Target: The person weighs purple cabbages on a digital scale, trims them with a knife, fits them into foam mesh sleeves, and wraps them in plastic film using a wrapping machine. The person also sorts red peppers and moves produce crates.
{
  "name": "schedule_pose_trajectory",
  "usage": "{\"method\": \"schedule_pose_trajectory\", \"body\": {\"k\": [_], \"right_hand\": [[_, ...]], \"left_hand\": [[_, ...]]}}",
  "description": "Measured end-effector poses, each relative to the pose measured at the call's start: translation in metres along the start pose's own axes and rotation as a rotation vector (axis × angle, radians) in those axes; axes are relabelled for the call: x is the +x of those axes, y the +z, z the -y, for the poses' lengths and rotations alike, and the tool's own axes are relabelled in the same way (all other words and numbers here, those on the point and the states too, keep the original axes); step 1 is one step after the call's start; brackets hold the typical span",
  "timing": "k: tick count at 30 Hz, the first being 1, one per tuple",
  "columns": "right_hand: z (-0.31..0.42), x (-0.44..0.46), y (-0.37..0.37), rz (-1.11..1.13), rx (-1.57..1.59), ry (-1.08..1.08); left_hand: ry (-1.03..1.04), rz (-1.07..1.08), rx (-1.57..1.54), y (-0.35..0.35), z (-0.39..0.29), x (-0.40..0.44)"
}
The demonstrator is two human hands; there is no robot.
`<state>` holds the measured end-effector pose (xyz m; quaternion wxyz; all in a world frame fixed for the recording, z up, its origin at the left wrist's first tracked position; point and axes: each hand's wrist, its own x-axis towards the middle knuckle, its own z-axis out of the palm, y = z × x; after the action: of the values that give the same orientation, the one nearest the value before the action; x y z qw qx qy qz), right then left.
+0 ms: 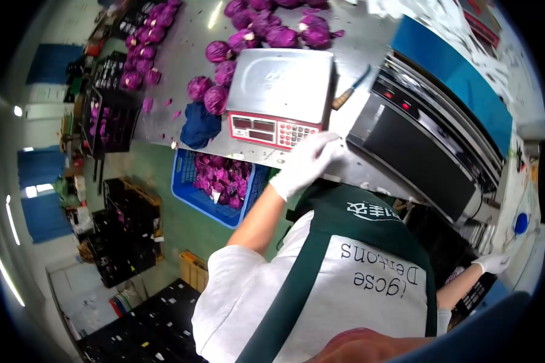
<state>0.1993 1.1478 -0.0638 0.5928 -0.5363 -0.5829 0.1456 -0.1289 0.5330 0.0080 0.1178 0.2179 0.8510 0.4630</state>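
My left hand [309,164], in a white glove, is at the front edge of the metal table, just beside the keypad of a digital scale [281,91]. Its fingers are loosely stretched to the right, and I see nothing held in them. The scale has a bare silver pan and a red-framed panel. Far to the right, my right hand [494,263], also gloved, is low beside a pale counter; its fingers are too small to make out. A knife [351,88] with a wooden handle lies between the scale and a black-and-steel machine [424,133].
Red cabbages [265,25] crowd the table behind and left of the scale. A dark blue cloth [200,125] lies at the front edge. Below stands a blue crate [211,215] with purple leaves. Black crates [140,320] fill the lower left floor. A blue panel [451,81] rises behind the machine.
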Motion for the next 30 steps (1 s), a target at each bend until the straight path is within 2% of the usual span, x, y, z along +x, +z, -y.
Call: {"method": "schedule_pose_trajectory", "body": {"k": [1,2,3,4,5,6,7,8,9,10,11,12,14,15,16,17,18,19,20,21,23,25,26,30], "right_hand": [[0.040,-0.017,0.022,0.019,0.259,-0.020],[0.082,-0.035,0.034,0.130,0.157,-0.165],[0.159,-0.078,0.036,0.236,0.044,-0.311],[0.201,-0.109,0.047,0.329,0.161,-0.329],[0.219,-0.134,0.060,0.360,0.016,-0.125],[0.271,-0.180,0.066,0.436,0.111,-0.148],[0.278,-0.199,0.078,0.602,0.097,-0.346],[0.299,-0.239,0.089,0.673,0.131,-0.441],[0.346,-0.290,0.096,0.737,0.360,-0.118],[0.393,-0.331,0.098,0.836,0.344,-0.056],[0.410,-0.363,0.108,1.007,0.371,-0.003],[0.405,-0.383,0.133,1.065,0.256,-0.642],[0.442,-0.443,0.161,1.443,0.466,-0.243],[0.452,-0.469,0.180,1.535,0.513,-0.256],[0.468,-0.491,0.196,1.710,0.432,-0.064],[0.463,-0.521,0.226,1.716,0.434,-0.218],[0.452,-0.553,0.257,1.710,0.409,-0.261],[0.480,-0.570,0.267,1.727,0.224,-0.372],[0.492,-0.595,0.283,1.644,0.226,-0.544],[0.490,-0.625,0.301,1.585,0.139,-0.585],[0.529,-0.644,0.305,1.866,-0.027,-0.455],[0.532,-0.680,0.309,1.704,-0.287,-0.499],[0.522,-0.689,0.316,1.621,-0.275,-0.603],[0.526,-0.672,0.324,1.660,-0.213,-0.570]], "left_hand": [[-0.064,-0.042,-0.006,-0.027,0.019,0.002],[-0.111,-0.128,0.067,-0.051,0.041,0.002],[-0.162,-0.203,0.142,-0.074,0.069,0.000],[-0.168,-0.291,0.193,-0.096,0.096,-0.002],[-0.168,-0.373,0.247,-0.119,0.120,-0.004],[-0.145,-0.436,0.278,-0.143,0.139,-0.004],[-0.118,-0.493,0.306,-0.165,0.157,-0.002],[-0.173,-0.513,0.210,-0.183,0.174,-0.001],[-0.155,-0.540,0.259,-0.202,0.179,0.007],[-0.176,-0.540,0.267,-0.215,0.190,0.014],[-0.168,-0.535,0.260,-0.226,0.208,0.020],[-0.181,-0.529,0.243,-0.235,0.212,0.029],[-0.198,-0.520,0.211,-0.243,0.217,0.047],[-0.200,-0.519,0.197,-0.245,0.221,0.055],[-0.208,-0.510,0.174,-0.245,0.222,0.063],[-0.198,-0.517,0.161,-0.242,0.225,0.069],[-0.189,-0.525,0.152,-0.238,0.228,0.075],[-0.183,-0.534,0.146,-0.234,0.229,0.080],[-0.175,-0.541,0.100,-0.230,0.226,0.085],[-0.201,-0.541,0.095,-0.227,0.222,0.089],[-0.212,-0.533,0.038,-0.222,0.224,0.096],[-0.244,-0.523,0.004,-0.228,0.217,0.102],[-0.246,-0.528,-0.011,-0.230,0.218,0.105],[-0.219,-0.551,-0.113,-0.235,0.226,0.114]]}}
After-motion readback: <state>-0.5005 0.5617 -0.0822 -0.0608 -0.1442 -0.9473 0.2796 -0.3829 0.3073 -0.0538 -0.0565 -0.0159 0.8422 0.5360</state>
